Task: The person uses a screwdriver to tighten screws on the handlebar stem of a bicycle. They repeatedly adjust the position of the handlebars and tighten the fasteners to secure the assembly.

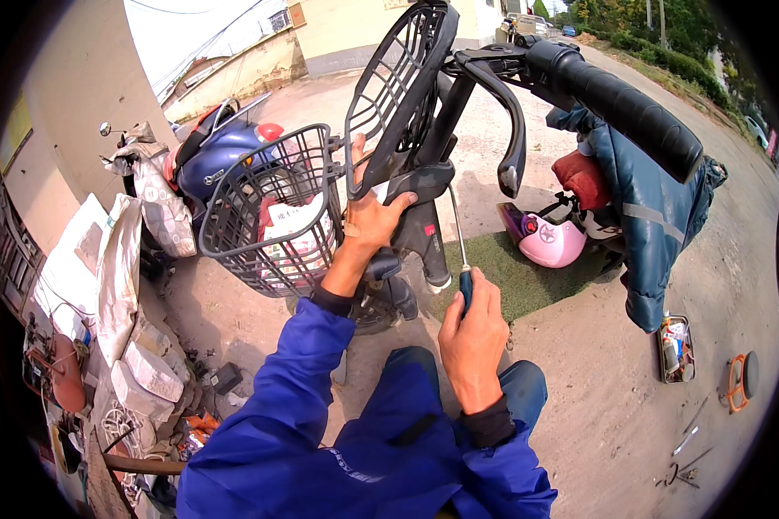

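Note:
My left hand (370, 223) grips a black plastic part (420, 183) below the handlebar, its thumb lying across the front and a finger pointing up along the lattice frame (389, 95). The fingertips behind it are partly hidden. In my right hand (476, 342) is a screwdriver (466, 281) with a blue handle, fingers wrapped around it. Its long metal shaft slants up to the underside of that plastic part; I cannot tell whether the tip sits in a screw. Above, a black handlebar grip (632, 104) and a brake lever (506, 130) stick out to the right.
A black basket (221, 208) holding white and red packages (296, 227) hangs left of my left hand. Right stand a pink helmet (552, 245), a green mat (528, 290) and a dark padded cover (645, 208). A tool tray (664, 368) and loose tools (685, 441) lie on the ground. Sacks (117, 277) line the left.

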Available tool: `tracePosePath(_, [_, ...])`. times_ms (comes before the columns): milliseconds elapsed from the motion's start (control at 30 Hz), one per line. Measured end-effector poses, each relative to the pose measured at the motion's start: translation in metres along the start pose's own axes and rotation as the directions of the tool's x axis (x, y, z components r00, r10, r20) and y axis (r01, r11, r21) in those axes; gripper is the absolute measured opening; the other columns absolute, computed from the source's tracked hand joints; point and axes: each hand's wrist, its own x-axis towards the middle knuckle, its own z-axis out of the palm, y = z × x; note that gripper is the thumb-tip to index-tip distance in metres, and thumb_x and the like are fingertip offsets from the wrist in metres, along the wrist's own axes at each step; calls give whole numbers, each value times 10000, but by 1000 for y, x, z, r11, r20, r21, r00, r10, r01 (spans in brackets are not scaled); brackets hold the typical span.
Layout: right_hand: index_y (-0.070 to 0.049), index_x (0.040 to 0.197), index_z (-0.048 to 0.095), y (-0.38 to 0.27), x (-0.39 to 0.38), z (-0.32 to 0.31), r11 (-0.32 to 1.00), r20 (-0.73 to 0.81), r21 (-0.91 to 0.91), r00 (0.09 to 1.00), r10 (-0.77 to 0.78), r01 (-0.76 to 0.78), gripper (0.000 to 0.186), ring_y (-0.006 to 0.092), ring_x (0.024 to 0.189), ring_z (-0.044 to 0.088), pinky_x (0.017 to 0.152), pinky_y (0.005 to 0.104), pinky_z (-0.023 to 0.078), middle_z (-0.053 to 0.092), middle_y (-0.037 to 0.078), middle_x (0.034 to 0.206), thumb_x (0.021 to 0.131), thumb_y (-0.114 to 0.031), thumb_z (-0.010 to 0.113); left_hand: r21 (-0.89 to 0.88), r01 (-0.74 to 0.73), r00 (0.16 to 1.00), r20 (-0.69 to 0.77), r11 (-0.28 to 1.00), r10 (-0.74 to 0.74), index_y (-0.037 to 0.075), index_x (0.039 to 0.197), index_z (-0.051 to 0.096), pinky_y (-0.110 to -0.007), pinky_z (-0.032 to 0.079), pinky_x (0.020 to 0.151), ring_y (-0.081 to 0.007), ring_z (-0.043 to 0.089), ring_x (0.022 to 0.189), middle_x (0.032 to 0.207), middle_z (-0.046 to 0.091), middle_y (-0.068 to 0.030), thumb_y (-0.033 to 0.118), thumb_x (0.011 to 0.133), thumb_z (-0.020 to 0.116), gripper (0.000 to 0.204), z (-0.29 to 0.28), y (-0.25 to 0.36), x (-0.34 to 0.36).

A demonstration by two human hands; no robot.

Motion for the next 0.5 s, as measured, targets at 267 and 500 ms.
tracePosePath(267, [28,1397,558,19,10,1,-110,540,833,754,374,-542,370,130,596,611,510,270,450,710,147,925,1065,-135,552,41,-73,997,-8,997,73,30,1564,484,-428,564,940,-354,747,1102,1232,742,-248,222,938,816,734,-10,12,-10])
tracePosePath(500, [11,1351,578,2,7,3,982,28,184,999,41,-45,402,387,835,693,646,468,555,619,225,1146,961,-54,655,178,-183,982,86,967,170,2,1516,524,-422,487,1111,-387,601,1370,1491,600,-248,235,903,839,728,-13,24,8])
